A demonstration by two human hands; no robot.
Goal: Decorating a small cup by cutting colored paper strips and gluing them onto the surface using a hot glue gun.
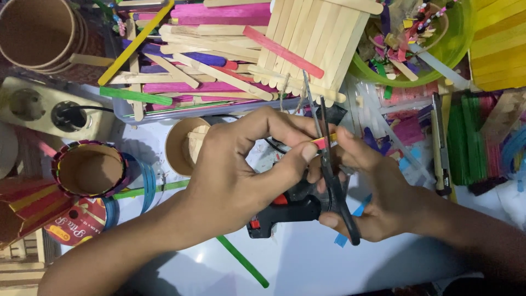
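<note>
My left hand [241, 170] pinches a short striped craft-stick piece [324, 142] between thumb and forefinger, above the white counter [307, 263]; my right hand [372, 192] is closed around the handles of black scissors [329, 164], whose blades stand against the piece; a black glue gun [282, 214] lies directly beneath both hands; a tray of coloured craft sticks [208, 60] sits behind; a green stick [241, 260] lies near my left wrist.

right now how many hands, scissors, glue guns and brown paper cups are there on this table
bare hands: 2, left, right
black-handled metal scissors: 1
black glue gun with red trigger: 1
brown paper cups: 3
total: 7
</note>
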